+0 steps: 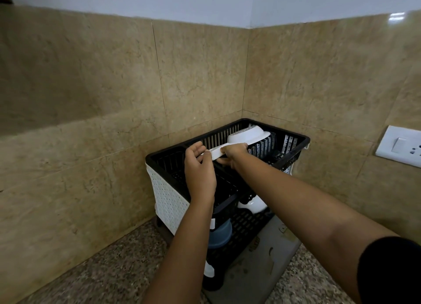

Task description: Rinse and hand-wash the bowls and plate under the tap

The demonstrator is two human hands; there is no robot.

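A two-tier black dish rack (293,138) with white perforated sides stands in the counter corner. Both hands hold a white plate (216,152) edge-on over the rack's top tier. My left hand (199,170) pinches its near-left rim with thumb and fingers. My right hand (234,154) grips the rim from the right, fingers curled under it. Behind the plate, a white bowl (249,133) lies tilted upside down in the top tier. On the lower tier sit a blue bowl (219,234) and a white bowl (252,204), partly hidden by my arms.
Beige stone tiles form the two walls behind the rack. A white switch and socket plate (402,146) is mounted on the right wall. The rack stands on a grey mat (262,271) on a speckled granite counter (109,274). No tap or sink is in view.
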